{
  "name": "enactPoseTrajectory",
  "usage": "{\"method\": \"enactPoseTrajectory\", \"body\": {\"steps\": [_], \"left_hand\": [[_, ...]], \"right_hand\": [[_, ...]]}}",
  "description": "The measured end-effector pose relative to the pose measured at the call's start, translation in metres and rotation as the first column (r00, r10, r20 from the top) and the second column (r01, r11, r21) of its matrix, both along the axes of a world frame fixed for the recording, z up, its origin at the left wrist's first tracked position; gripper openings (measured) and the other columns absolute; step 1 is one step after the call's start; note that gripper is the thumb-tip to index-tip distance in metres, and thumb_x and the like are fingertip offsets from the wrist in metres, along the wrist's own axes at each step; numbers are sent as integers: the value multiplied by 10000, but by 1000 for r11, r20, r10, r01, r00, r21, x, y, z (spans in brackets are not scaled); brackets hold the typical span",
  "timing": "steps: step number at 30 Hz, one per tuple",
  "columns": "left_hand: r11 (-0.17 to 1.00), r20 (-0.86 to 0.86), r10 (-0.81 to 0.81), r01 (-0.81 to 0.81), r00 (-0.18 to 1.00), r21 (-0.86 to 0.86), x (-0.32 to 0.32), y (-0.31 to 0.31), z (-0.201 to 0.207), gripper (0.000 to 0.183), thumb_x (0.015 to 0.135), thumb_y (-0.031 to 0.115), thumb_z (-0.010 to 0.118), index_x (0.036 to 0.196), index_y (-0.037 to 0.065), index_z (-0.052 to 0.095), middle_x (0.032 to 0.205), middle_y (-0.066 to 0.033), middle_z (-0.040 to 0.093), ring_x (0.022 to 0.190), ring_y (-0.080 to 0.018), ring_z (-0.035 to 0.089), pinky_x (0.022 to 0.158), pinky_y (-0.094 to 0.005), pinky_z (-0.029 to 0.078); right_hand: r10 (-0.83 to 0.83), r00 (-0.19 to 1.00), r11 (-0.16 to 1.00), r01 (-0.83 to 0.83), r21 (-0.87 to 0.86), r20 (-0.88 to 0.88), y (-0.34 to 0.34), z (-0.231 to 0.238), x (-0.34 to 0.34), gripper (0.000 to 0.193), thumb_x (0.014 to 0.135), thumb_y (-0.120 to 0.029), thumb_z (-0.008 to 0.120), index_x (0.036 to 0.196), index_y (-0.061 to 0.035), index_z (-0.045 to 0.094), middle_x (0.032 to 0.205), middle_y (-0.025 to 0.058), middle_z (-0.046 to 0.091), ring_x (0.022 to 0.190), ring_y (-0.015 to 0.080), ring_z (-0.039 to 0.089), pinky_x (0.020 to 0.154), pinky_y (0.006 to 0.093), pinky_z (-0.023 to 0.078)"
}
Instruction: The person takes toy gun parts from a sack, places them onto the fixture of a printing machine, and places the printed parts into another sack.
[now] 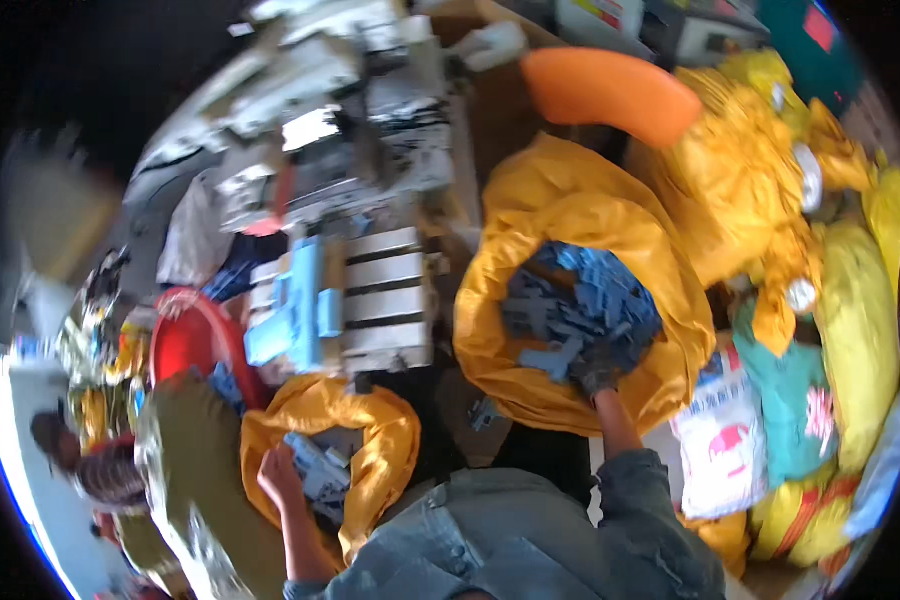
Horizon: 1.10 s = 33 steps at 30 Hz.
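Head view
1. Left hand (282, 474), lower left: fingers curled, hold unclear, at small bag (394, 425)
2. Right hand (595, 368), centre right, among blue pieces (605, 290) in large bag (560, 222): cannot tell grasp
3. Advisable: spread large bag wide

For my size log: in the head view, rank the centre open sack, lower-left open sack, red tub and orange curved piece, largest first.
1. Centre open sack
2. Lower-left open sack
3. Red tub and orange curved piece: too close to rank.
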<state>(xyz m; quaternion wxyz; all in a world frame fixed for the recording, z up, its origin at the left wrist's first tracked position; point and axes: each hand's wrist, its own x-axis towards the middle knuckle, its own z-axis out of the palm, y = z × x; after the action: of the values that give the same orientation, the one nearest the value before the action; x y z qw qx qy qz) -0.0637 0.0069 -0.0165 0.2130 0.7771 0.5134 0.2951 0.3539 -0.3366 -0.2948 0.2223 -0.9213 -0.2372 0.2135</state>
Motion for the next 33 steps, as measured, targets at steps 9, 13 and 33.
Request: {"method": "enactPoseTrajectory", "body": {"steps": [9,13,33], "left_hand": [[993,113,-84,74,990,90,11,-16,15,209,855,125,600,705,-20,609,621,-133,568,567,-240,573,554,-326,444],[992,60,-96,90,994,92,-3,-10,-1,171,857,108,584,780,-32,645,702,-102,638,638,-170,615,600,-286,480],[790,254,-474,280,843,545,178,31,84,268,805,119,615,1066,61,599,1104,-133,579,1014,-327,528,888,-406,428]], "right_hand": [[284,953,886,-304,-351,-109,6,41,-7,340,822,-320,529,997,-53,645,1050,233,611,981,363,588,843,419,469],[339,941,918,-327,-224,15,6,75,-20,437,818,-408,514,1038,-51,637,1037,217,624,956,372,599,844,426,473],[40,680,80,728,681,-732,9,239,-24,295,799,-86,677,1066,-12,574,982,63,600,860,183,593,683,295,548]]}}
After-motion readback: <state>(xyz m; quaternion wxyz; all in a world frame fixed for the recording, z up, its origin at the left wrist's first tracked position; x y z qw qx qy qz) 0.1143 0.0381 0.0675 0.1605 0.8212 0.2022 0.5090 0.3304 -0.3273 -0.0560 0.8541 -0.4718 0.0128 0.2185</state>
